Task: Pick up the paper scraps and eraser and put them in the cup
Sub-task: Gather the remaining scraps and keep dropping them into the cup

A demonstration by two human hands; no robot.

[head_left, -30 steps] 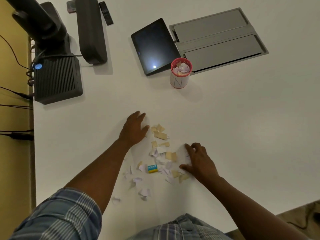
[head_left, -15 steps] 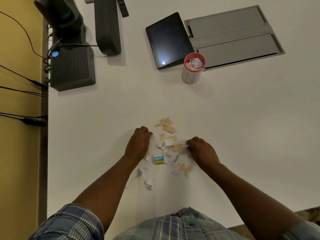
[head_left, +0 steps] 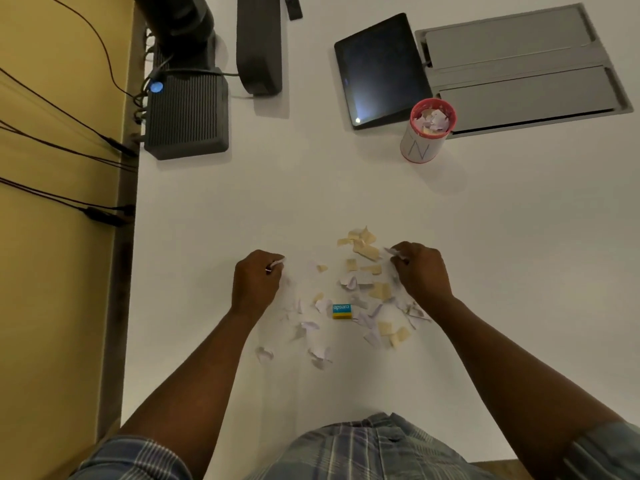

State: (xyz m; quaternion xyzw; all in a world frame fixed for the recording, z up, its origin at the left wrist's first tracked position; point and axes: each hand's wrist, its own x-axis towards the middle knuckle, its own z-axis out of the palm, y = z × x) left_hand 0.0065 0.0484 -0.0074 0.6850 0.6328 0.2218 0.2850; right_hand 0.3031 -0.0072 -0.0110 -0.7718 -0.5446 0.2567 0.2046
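Observation:
Several tan and white paper scraps (head_left: 360, 292) lie scattered on the white table (head_left: 346, 188) in front of me. Among them sits a small blue and yellow eraser (head_left: 341, 311). My left hand (head_left: 256, 280) is curled at the left edge of the pile and pinches a white scrap at its fingertips. My right hand (head_left: 420, 271) is curled at the right edge and pinches another white scrap. A pink-rimmed white cup (head_left: 427, 131) marked N stands far right of centre, holding scraps.
A dark tablet (head_left: 379, 69) leans next to the cup, beside a grey hatch (head_left: 526, 67) set in the table. A ribbed grey box (head_left: 188, 114) with cables and a dark stand (head_left: 258, 43) occupy the far left. The table's left edge borders a yellow wall.
Both hands went from lying spread on the pile to curled, each now pinching a white scrap. They have drawn apart to the pile's two sides.

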